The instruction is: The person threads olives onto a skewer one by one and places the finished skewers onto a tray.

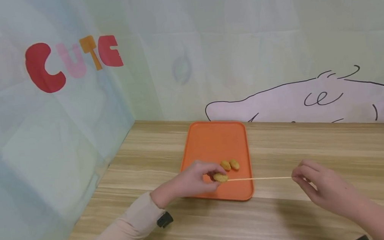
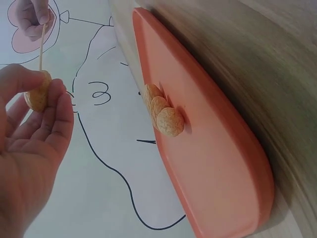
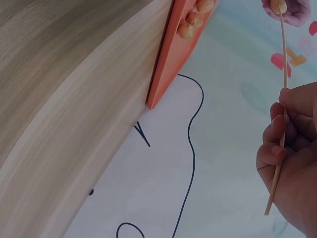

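Note:
My left hand [image 1: 197,178] pinches a golden-brown oval food ball [image 1: 220,177] between thumb and fingers, above the near part of an orange tray [image 1: 214,137]. A thin wooden skewer [image 1: 269,178] runs level from that ball to my right hand [image 1: 328,188]. My right thumb and fingers pinch the skewer, and its rear end sticks out below the palm in the right wrist view. The skewer's front end meets the ball; how deep it goes is hidden. Several similar food balls [image 2: 170,122] lie close together on the tray, also in the left wrist view.
The tray stands on a wood-grain table [image 1: 141,170], near the back wall. A printed cloth backdrop [image 1: 240,47] rises behind and on the left, with "CUTE" letters [image 1: 45,68] and a cartoon drawing [image 1: 314,101]. Dark straps [image 1: 165,219] sit at the wrists.

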Tool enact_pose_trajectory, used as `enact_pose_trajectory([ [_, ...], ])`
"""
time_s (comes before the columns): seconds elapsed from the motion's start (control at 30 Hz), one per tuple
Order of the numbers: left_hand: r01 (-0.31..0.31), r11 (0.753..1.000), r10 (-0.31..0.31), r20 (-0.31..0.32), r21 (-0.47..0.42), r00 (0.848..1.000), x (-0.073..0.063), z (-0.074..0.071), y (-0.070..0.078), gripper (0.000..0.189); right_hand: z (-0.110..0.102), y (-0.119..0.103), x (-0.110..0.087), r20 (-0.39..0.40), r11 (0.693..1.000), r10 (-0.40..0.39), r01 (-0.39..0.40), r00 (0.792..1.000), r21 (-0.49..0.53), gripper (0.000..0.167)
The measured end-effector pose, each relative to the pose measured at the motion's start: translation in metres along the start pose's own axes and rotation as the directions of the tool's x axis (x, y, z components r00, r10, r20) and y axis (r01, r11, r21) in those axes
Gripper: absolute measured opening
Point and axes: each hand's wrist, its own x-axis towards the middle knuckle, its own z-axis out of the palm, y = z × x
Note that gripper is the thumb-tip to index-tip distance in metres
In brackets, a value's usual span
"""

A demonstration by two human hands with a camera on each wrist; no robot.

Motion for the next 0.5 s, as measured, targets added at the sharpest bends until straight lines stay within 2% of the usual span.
enact_pose_trajectory([
  [0.13,0.017,1.0,-0.017,-0.01,-0.003,1.0,0.0008,0.001,-0.0009,0.02,0.0026,0.0001,0.0007,-0.017,1.0,-0.006,0.006,1.0,0.007,0.039],
  [0.33,-0.018,1.0,0.018,-0.023,0.005,1.0,0.0016,0.0022,-0.0019,0.019,0.0062,-0.0012,0.0022,-0.021,1.0,-0.013,0.013,1.0,-0.001,0.039],
  [0.5,-0.017,1.0,0.017,-0.027,0.019,0.999,0.0017,0.0027,-0.0011,0.019,0.0084,-0.0024,0.0026,-0.029,1.0,-0.014,0.014,0.999,0.001,0.04],
])
